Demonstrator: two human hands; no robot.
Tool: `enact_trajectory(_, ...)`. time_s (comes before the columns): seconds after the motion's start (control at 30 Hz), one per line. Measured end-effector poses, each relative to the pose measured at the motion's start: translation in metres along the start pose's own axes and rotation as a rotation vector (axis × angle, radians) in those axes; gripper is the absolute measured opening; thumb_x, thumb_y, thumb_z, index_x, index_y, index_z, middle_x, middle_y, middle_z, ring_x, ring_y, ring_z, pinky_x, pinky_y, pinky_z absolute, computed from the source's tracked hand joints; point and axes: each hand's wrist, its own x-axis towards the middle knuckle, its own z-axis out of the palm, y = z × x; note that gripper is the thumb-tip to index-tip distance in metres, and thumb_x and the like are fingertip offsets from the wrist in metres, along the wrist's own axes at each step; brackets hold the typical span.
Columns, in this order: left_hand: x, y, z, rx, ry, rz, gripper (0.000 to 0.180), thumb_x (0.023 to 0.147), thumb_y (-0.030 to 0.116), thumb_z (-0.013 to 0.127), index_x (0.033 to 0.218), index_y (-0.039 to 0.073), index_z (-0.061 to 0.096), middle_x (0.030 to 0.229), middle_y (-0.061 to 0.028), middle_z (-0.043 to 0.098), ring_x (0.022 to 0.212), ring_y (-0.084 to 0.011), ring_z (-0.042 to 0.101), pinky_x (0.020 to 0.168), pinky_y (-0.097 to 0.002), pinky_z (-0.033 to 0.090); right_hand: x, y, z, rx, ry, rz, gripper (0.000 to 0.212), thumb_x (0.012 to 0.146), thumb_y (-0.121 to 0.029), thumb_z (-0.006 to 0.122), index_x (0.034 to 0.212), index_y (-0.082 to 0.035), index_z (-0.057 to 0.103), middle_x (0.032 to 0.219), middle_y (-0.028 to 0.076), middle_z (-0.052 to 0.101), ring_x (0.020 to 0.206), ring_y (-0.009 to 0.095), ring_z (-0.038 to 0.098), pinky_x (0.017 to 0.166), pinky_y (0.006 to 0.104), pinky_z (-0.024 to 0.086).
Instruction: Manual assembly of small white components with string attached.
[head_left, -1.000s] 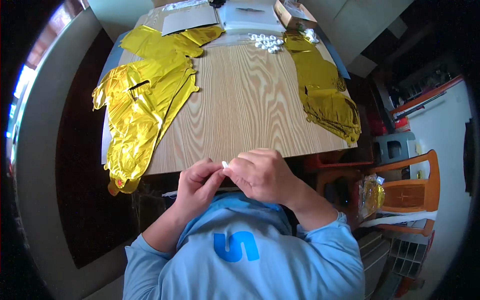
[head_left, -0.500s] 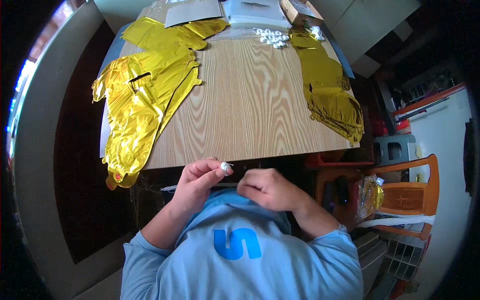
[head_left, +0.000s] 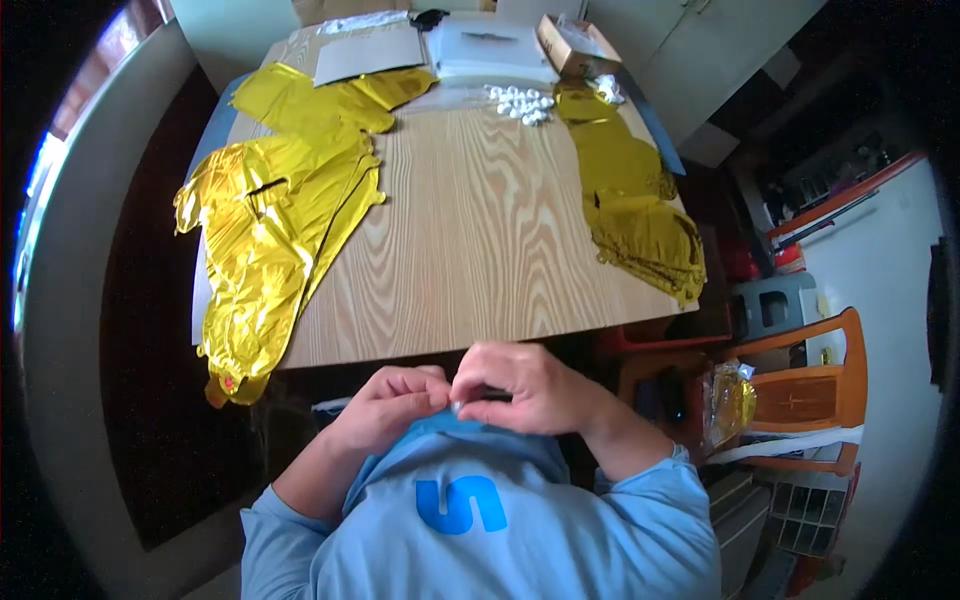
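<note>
My left hand (head_left: 388, 404) and my right hand (head_left: 520, 388) meet just above my light blue shirt (head_left: 480, 510), below the near edge of the wooden table (head_left: 480, 250). Their fingertips pinch one small white piece (head_left: 456, 407) between them; most of it is hidden by the fingers. Flat gold foil balloons (head_left: 270, 230) lie on the table's left side, hanging over its edge. Another stack of gold foil balloons (head_left: 640, 215) lies on the right side.
A pile of small white pieces (head_left: 520, 103) sits at the table's far middle. Grey and white sheets (head_left: 370, 55) and an open cardboard box (head_left: 578, 45) lie at the far edge. An orange wooden chair (head_left: 800, 390) stands to the right, with a gold foil bag (head_left: 728, 400) beside it.
My right hand, apart from the left half a second ago, has come back to it, and both now pinch the white piece. The view has shifted so the table sits lower in the picture.
</note>
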Motion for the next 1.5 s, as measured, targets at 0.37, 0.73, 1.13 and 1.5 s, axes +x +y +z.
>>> enact_trajectory(0.37, -0.004, 0.011, -0.020, -0.203, 0.114, -0.058, 0.036, 0.091, 0.013, 0.056, 0.124, -0.002, 0.056, 0.079, 0.0024, 0.056, 0.070, -0.0059, 0.048, 0.063, -0.0191, 0.039, 0.065, 0.098, -0.146, 0.074, 0.435, 0.565, 0.006, 0.085, -0.007, 0.066, 0.082, -0.004, 0.062, 0.073, 0.002, 0.062, 0.058, 0.009, 0.056, 0.055, 0.0250, 0.051)
enact_trajectory(0.73, -0.032, -0.009, -0.043, 0.386, 0.388, -0.244, 0.026, 0.091, 0.013, 0.059, 0.114, 0.003, 0.065, 0.084, 0.0020, 0.063, 0.074, -0.0044, 0.053, 0.068, -0.0193, 0.043, 0.148, 0.213, -0.260, 0.069, 0.833, 0.849, 0.015, 0.089, -0.012, 0.057, 0.096, 0.002, 0.058, 0.077, 0.011, 0.062, 0.057, 0.017, 0.059, 0.049, 0.0296, 0.051)
enact_trajectory(1.13, -0.051, -0.048, -0.093, 0.773, 0.561, -0.182, 0.030, 0.091, 0.012, 0.057, 0.116, -0.002, 0.062, 0.091, -0.0054, 0.066, 0.082, -0.0101, 0.058, 0.076, -0.0254, 0.049, -0.050, 0.044, -0.001, -0.367, 0.268, 0.441, 0.008, 0.084, -0.007, 0.064, 0.086, 0.000, 0.066, 0.080, 0.013, 0.064, 0.075, 0.027, 0.064, 0.069, 0.0333, 0.050)
enact_trajectory(1.5, -0.021, -0.127, -0.157, 1.552, 0.305, -0.007, 0.031, 0.080, 0.026, 0.067, 0.103, 0.006, 0.068, 0.102, -0.0178, 0.065, 0.095, -0.0347, 0.063, 0.083, -0.0433, 0.050, -0.064, 0.238, 0.113, -0.236, -0.307, 0.665, 0.032, 0.079, -0.029, 0.070, 0.098, -0.004, 0.069, 0.093, 0.015, 0.068, 0.086, 0.026, 0.066, 0.080, 0.0354, 0.051)
